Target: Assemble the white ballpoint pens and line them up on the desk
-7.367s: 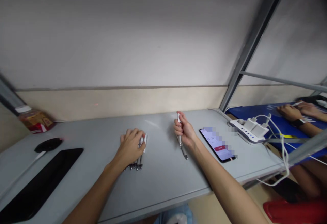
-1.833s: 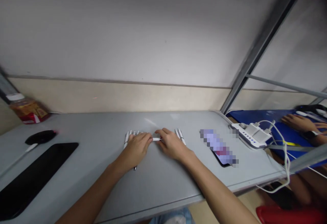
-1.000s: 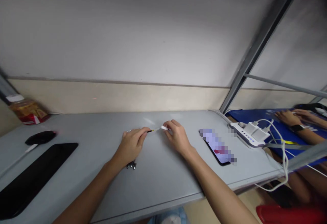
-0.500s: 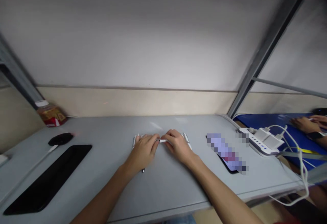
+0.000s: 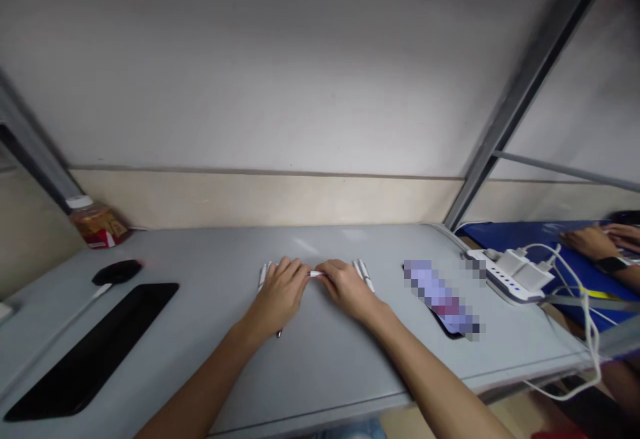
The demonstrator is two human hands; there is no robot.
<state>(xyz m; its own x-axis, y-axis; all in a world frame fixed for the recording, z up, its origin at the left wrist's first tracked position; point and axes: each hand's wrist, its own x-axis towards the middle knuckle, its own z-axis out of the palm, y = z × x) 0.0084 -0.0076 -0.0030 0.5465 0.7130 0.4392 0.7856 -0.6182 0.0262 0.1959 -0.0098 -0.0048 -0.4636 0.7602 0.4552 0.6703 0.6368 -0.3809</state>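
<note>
Between my two hands a white pen (image 5: 315,273) lies roughly level, just above the grey desk; only a short middle stretch shows. My left hand (image 5: 280,292) pinches its left end, fingers curled and palm down. My right hand (image 5: 347,287) pinches the other end in the same way. Several white pens (image 5: 263,275) lie partly hidden beyond my left hand. More white pens (image 5: 364,275) rest just behind my right hand. A dark, thin tip (image 5: 279,333) pokes out below my left hand; what it belongs to is hidden.
A phone (image 5: 443,299) with a blurred screen lies to the right, before a white power strip (image 5: 510,279) with plugs and cables. At left are a black mat (image 5: 95,352), a black mouse (image 5: 117,271) and a bottle (image 5: 97,223). Another person's hands (image 5: 593,242) work at far right.
My fingers have shifted slightly around the pen, which now sits straighter between them. A little more of the pens behind my right hand shows.
</note>
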